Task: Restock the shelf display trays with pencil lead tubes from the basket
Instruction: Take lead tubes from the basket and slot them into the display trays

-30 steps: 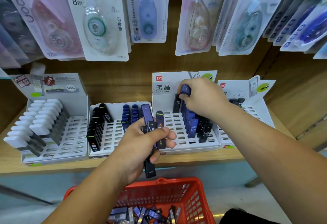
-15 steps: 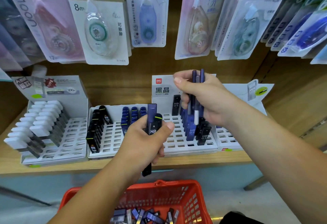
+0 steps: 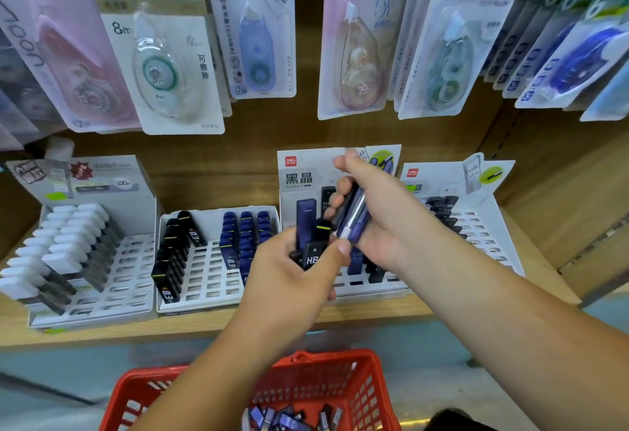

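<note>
Below the hanging packs, the left hand [image 3: 289, 281] curls tightly around about three lead tubes [image 3: 311, 253], one of them black and marked HB. Just beside it, the right hand [image 3: 384, 223] pinches roughly three slimmer blue tubes [image 3: 355, 212] between thumb and fingers, in front of the third tray [image 3: 360, 286] of four on the shelf [image 3: 102, 332]. Lower down, one red basket [image 3: 374, 379] holds a loose heap of more tubes [image 3: 282, 418], too jumbled to count.
</note>
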